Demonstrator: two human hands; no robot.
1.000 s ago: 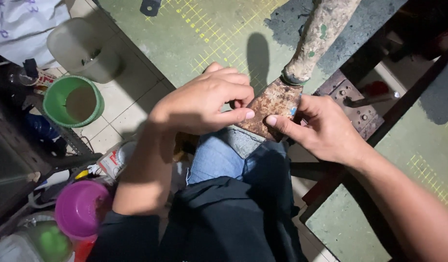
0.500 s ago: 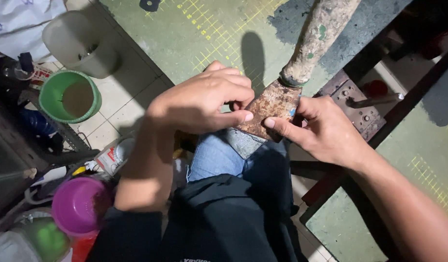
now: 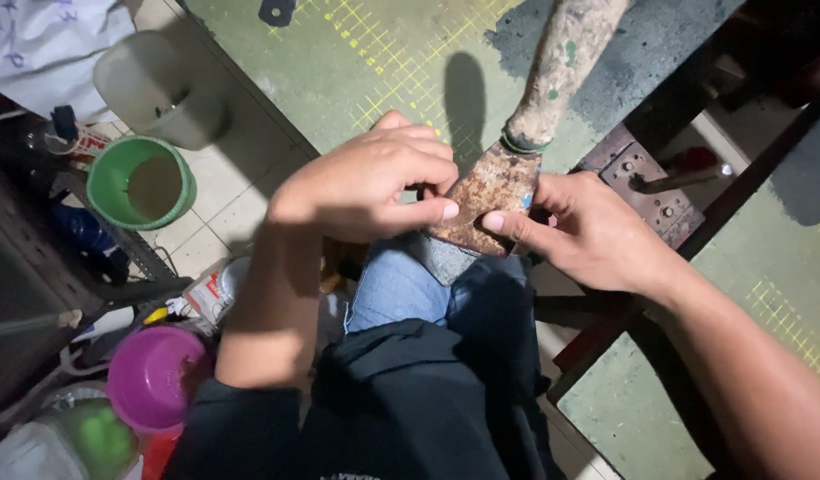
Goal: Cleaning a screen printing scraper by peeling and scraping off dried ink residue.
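Head view shows a rusty scraper (image 3: 492,197) at the centre, its flat brown blade lying on a grey pad (image 3: 441,258) over the person's blue-jeaned knee (image 3: 401,289), its thick paint-crusted handle (image 3: 565,67) running up toward 1 o'clock. The blade looks stiff and thin, rough with rust and probably sharp along its edges; the handle is the bulkier, safer place to grip, and the tool seems fairly light. From 9 o'clock the left hand (image 3: 365,182) pinches the blade's near corner between thumb and curled fingers. From 3 o'clock the right hand (image 3: 588,231) presses its thumb on the blade's other corner. At 10 o'clock a green bucket (image 3: 141,182) stands on the tiled floor; at 8 o'clock sits a purple bowl (image 3: 152,378).
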